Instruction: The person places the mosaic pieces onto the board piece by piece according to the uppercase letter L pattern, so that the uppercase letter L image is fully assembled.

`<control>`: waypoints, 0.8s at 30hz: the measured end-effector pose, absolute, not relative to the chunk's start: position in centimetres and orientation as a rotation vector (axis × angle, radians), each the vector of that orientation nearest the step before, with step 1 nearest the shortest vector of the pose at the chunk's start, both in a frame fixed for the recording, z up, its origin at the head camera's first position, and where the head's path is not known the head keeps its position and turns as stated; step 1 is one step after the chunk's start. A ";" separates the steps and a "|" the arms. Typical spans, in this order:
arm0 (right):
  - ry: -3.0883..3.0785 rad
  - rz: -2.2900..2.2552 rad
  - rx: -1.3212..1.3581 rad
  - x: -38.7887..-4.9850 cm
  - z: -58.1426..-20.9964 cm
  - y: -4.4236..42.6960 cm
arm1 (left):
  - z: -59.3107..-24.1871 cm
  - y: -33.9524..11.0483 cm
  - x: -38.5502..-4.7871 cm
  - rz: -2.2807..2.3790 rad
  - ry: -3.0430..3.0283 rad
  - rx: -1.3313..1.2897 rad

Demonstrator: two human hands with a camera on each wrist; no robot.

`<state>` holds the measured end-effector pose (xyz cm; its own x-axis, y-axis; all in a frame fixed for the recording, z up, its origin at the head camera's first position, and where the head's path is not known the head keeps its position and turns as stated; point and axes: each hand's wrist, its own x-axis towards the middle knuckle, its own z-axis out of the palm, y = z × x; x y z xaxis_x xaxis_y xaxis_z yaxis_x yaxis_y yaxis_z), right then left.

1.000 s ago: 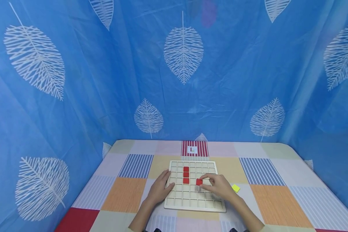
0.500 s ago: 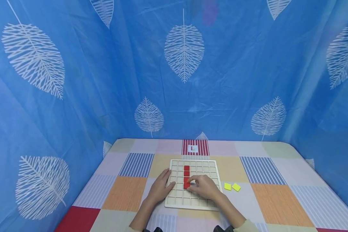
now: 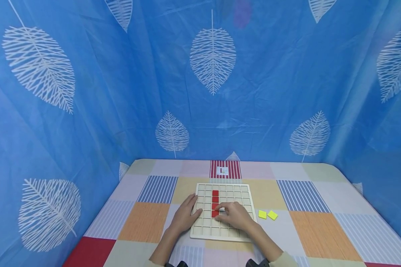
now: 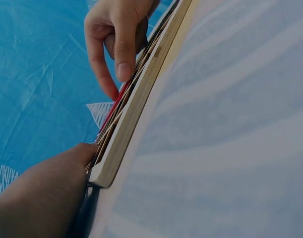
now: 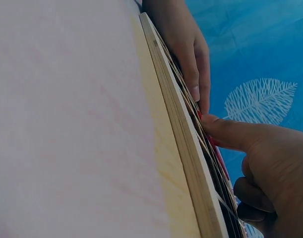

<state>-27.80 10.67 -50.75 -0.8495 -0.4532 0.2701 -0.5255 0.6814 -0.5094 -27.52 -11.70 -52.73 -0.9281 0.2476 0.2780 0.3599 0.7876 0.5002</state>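
A pale wooden grid board lies on the table, with a column of red tiles set in its cells. My left hand rests on the board's left edge, fingers extended. My right hand has its thumb and index finger at the lowest red tile, pinching it at the board's surface. In the left wrist view the right hand's thumb and index finger reach down to the red tiles. Seen from the right wrist, the board's side is edge-on, with the right hand beside it.
Two yellow tiles lie on the patchwork cloth right of the board. A small printed grid card lies beyond the board on a red-striped patch. Blue curtains with white leaves stand around the table.
My right hand has moved left with a red tile to the lower end of the red column. A second yellow tile, previously hidden, now shows on the cloth. My left hand has stayed in place.
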 end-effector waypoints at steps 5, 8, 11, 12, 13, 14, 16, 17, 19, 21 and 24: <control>-2.738 0.991 0.828 -27.7 -50.2 11.3 | -52.9 -11.7 -27.5 -0.827 -2.779 -0.480; -2.733 1.026 0.798 -27.6 -49.8 12.3 | -52.9 -11.6 -27.6 -0.829 -2.775 -0.478; -2.730 1.081 0.743 -27.6 -49.6 13.9 | -52.9 -11.6 -27.6 -0.828 -2.776 -0.475; -2.724 1.094 0.726 -27.6 -49.5 14.5 | -52.9 -11.6 -27.6 -0.829 -2.775 -0.474; -2.718 1.111 0.708 -27.6 -49.5 15.1 | -52.9 -11.6 -27.6 -0.830 -2.775 -0.473; -2.709 1.124 0.694 -27.6 -49.4 15.8 | -52.9 -11.6 -27.6 -0.833 -2.773 -0.472; -2.693 1.132 0.655 -27.6 -49.4 17.3 | -52.9 -11.6 -27.6 -0.835 -2.770 -0.469; -2.683 1.130 0.636 -27.6 -49.3 18.0 | -52.9 -11.6 -27.6 -0.836 -2.768 -0.469; -2.668 1.120 0.592 -27.5 -49.4 19.5 | -52.9 -11.6 -27.6 -0.839 -2.765 -0.470; -2.660 1.111 0.543 -27.4 -49.6 20.9 | -52.9 -11.6 -27.6 -0.839 -2.762 -0.474; -2.669 1.096 0.493 -27.2 -49.9 22.8 | -52.9 -11.6 -27.6 -0.844 -2.757 -0.484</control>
